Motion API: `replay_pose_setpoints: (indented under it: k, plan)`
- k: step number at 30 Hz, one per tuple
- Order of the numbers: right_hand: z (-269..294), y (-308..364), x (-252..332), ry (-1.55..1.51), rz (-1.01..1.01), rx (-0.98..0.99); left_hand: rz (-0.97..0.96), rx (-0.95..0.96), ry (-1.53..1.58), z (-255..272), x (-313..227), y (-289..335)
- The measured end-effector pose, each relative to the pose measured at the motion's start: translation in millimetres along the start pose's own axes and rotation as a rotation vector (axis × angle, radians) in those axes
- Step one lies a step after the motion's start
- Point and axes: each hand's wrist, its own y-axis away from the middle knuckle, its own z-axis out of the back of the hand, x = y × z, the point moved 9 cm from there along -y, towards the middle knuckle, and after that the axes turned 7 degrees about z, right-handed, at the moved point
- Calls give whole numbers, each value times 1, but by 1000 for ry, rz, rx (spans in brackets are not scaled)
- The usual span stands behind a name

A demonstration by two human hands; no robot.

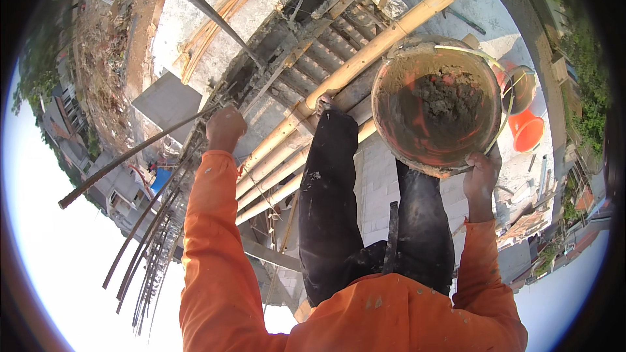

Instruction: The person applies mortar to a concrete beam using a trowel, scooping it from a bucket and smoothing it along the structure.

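Observation:
My left hand [225, 128] is closed at the upper left, its fingers wrapped at a ribbed steel rebar [140, 151] that slants out to the left. At the right, my right hand [481, 173] grips the near rim of a mortar-smeared orange bucket [398, 124]. Grey wet mortar [456, 101] lies inside it, heaped toward the far side. The bucket's pale handle [505, 107] curves round its right side. The fingers under the rim are partly hidden. The bucket is held above my right leg.
Long bamboo poles [365, 62] run diagonally ahead, beside a slatted wooden form [332, 42]. One foot [324, 101] stands at the poles. Several bare rebars [147, 241] jut out at left. Another orange bucket [527, 132] and a grey-coated bucket [520, 88] are at right.

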Motion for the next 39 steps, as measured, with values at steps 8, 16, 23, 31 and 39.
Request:
replay_pose_setpoints:
  k: [8,16,23,31,39]
  plan:
    - [24,1,-11,75,61,-53,41,70,251,-71,42,96]
    - [-2,7,-2,141,158,56,224,47,176,-78,119,2]
    - [-31,13,-12,204,53,21,51,200,-250,-99,96,-79]
    - [-45,8,-35,237,68,70,53,52,-266,-125,122,-116]
    - [-29,-5,-29,155,81,33,105,431,-487,-68,125,-95]
